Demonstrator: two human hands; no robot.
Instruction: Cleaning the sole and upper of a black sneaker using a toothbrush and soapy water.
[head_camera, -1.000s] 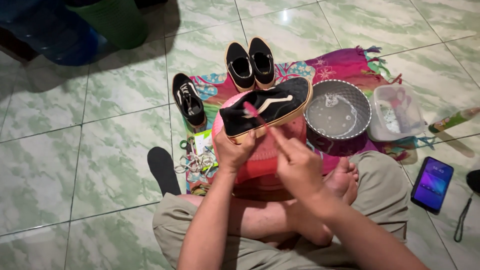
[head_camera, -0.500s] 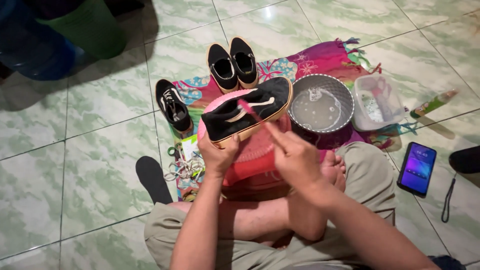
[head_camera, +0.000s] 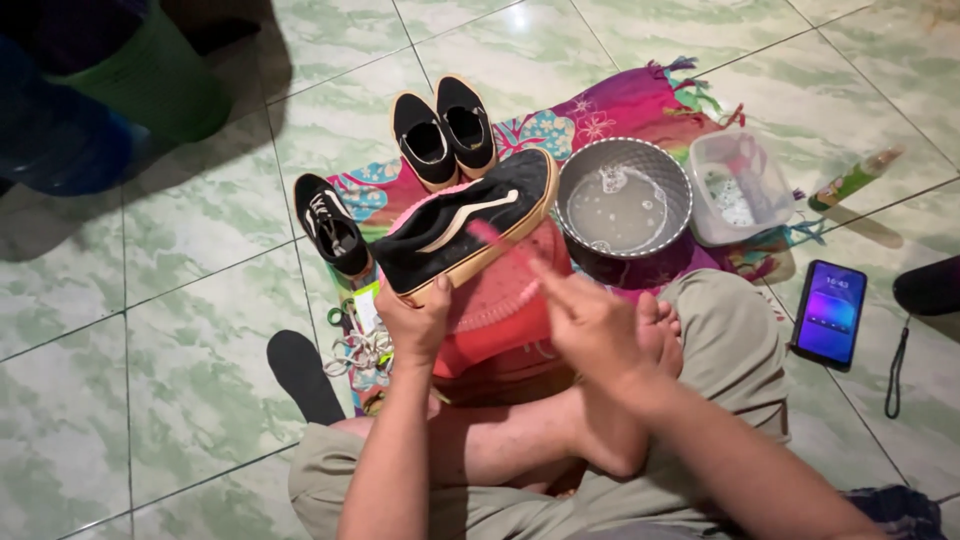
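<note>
We see our own body bare from the elbows down: the left hand (head_camera: 415, 322) and right hand (head_camera: 590, 325) carry no gloves, rings or sleeves. Nearer us than the hands, khaki shorts (head_camera: 735, 345) cover both thighs, and one foot (head_camera: 660, 335) seems bare, though partly hidden.

Right hand (head_camera: 590, 325) lower, off shoe (head_camera: 465, 225)

pair of black shoes (head_camera: 445, 135) | metal bowl (head_camera: 624, 196) | phone (head_camera: 829, 312) | clear tub (head_camera: 742, 187)
</note>
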